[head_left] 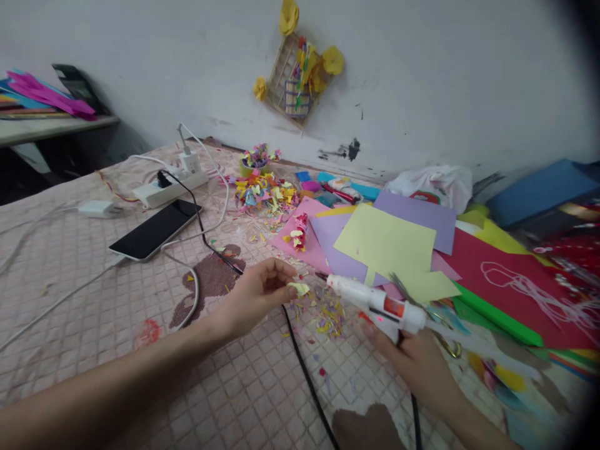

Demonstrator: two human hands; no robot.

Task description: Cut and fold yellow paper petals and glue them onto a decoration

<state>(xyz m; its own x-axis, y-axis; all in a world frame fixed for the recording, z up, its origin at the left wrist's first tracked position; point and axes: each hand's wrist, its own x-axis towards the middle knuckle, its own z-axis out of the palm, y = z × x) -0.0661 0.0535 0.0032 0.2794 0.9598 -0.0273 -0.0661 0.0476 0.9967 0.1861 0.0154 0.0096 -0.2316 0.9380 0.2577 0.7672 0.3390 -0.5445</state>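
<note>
Head view: a pale yellow paper scrap lies pinched between the thumb and fingertips of the left hand, whose other fingers are curled, at the middle of the scene. Just to its right, the right hand is wrapped around the handle of a white hot glue gun; the nozzle points left, near the scrap but apart from it, and a translucent glue stick extends from the rear. Beneath and between the hands, fine paper clippings are scattered over the quilted tablecloth.

Immediately beyond the gun, a pale yellow sheet overlaps purple sheets; to its left, a small red paper piece rests on pink paper. Scissors with gold-coloured handles lie partly behind the gun. To the right, a loose white string crosses a red sheet, with a bright green strip on the near side.

Farther back, a heap of multicoloured paper bits sits before a small filled bowl. Far left: a dark-screened device and a white power strip. A lattice decoration with yellow flowers hangs on the wall.
</note>
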